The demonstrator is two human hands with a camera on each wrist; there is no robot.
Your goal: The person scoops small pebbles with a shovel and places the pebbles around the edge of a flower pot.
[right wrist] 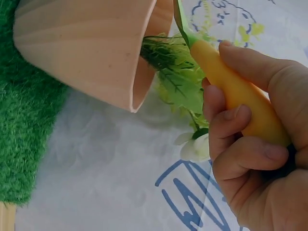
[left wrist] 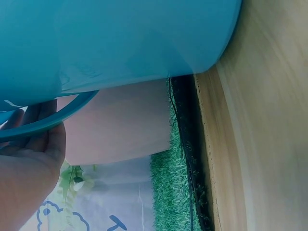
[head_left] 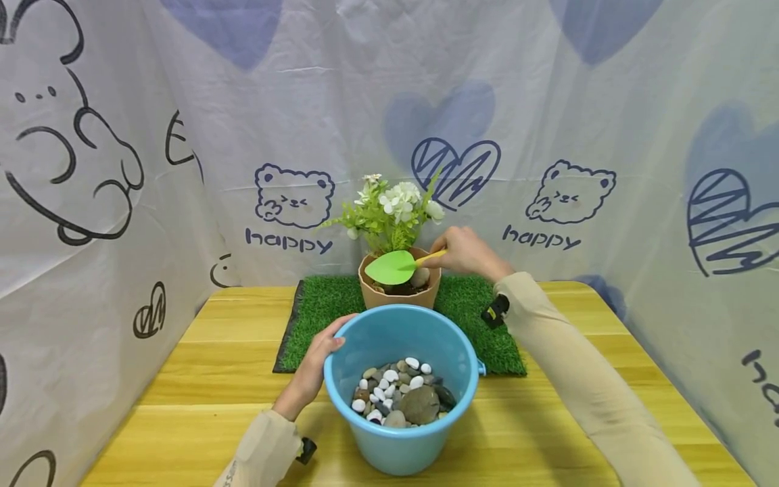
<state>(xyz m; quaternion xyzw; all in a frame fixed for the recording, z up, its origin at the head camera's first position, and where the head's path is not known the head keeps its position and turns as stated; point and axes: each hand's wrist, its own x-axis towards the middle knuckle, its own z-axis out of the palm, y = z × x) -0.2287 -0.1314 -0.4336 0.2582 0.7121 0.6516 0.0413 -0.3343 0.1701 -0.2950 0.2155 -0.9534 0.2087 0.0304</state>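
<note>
In the head view my right hand [head_left: 467, 251] grips the yellow handle of a small garden trowel [head_left: 391, 268]. Its green, leaf-shaped blade is over the mouth of a tan flowerpot [head_left: 398, 299]; the right wrist view shows fingers curled round the handle [right wrist: 240, 94]. White flowers [head_left: 399, 201] with green leaves rise from the pot, and soil and a stone [head_left: 420, 277] show inside. A light blue bucket [head_left: 402, 443] stands in front, holding many pebbles [head_left: 389, 389]. At its left rim my left hand [head_left: 313, 365] holds on, the thumb at the edge; the left wrist view shows the bucket's handle [left wrist: 48, 122] crossing the fingers.
Under the pot lies a green artificial turf mat [head_left: 331, 297] with a dark edge. The wooden table [head_left: 201, 379] carries everything, and white printed curtains [head_left: 365, 81] enclose it at the back and both sides.
</note>
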